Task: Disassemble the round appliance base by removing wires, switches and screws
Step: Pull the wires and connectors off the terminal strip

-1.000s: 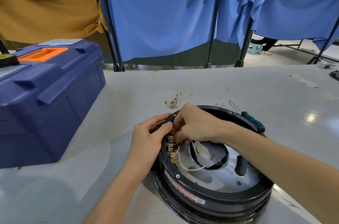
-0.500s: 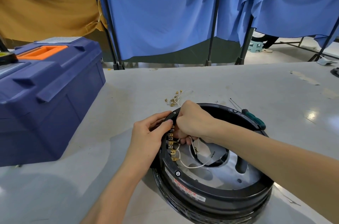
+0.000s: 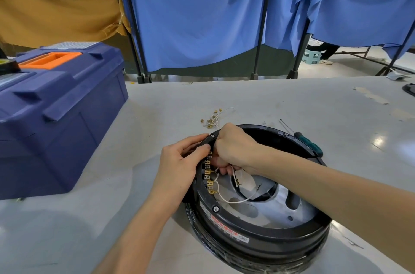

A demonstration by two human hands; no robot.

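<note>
The round black appliance base point(image 3: 258, 232) lies open side up on the grey table point(image 3: 292, 103). A row of brass terminals point(image 3: 208, 175) runs along its inner left rim, with a white wire point(image 3: 233, 200) looping from them across the metal floor. My left hand point(image 3: 177, 166) grips the left rim of the base from outside. My right hand point(image 3: 233, 150) reaches inside and pinches the white wire close to the terminals. Its fingertips are partly hidden.
A small heap of removed wires and brass connectors point(image 3: 213, 117) lies just beyond the base. A green-handled screwdriver point(image 3: 307, 141) lies behind its right rim. A big blue toolbox point(image 3: 56, 116) stands at the left. Blue curtains hang behind the table.
My right hand has pulled the white wire a little inward, and the loop has shifted. My left hand keeps its grip on the rim.
</note>
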